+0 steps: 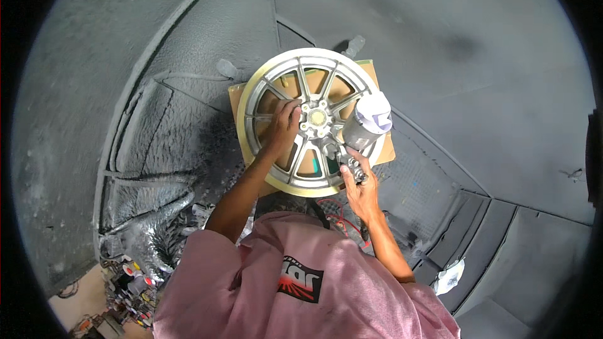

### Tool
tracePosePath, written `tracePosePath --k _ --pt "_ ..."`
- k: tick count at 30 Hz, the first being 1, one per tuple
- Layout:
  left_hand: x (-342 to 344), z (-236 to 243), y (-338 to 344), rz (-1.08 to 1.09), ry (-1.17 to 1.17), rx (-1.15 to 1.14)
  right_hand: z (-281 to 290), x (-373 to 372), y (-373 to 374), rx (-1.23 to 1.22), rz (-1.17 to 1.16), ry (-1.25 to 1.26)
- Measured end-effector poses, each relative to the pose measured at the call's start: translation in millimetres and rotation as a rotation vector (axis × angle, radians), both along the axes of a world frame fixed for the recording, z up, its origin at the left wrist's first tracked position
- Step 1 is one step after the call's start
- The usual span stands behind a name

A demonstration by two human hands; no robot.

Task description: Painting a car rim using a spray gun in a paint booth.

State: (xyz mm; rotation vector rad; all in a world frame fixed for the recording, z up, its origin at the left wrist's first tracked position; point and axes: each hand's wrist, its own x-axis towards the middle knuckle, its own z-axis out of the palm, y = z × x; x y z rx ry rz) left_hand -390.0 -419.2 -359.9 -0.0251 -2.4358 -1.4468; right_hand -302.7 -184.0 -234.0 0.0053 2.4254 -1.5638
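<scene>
A multi-spoke silver car wheel (pixel 317 117) with a yellowish rim lies face up in front of me. My left hand (pixel 286 124) is over the spokes left of the hub, its fingers stretched out and close together; whether they press on the metal I cannot tell. My right hand (pixel 359 182) is closed round a metal spray gun (pixel 352 166) at the wheel's lower right. The gun's silver cup (pixel 364 133), with a white lid, stands over the right part of the rim.
Cardboard (pixel 369 74) lies under the wheel. A red hose (pixel 339 218) runs below it, near my body. Grey-coated walls (pixel 490 88) surround the spot. Crumpled silvery sheeting (pixel 163 229) and a cluster of cans and bottles (pixel 132 285) are at lower left. A white crumpled piece (pixel 449 276) lies at lower right.
</scene>
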Motion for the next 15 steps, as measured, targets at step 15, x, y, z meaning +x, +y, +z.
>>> tracePosePath --k 15 --pt "30 23 -1 0.257 0.122 0.151 15 -57 18 0.108 -0.092 0.212"
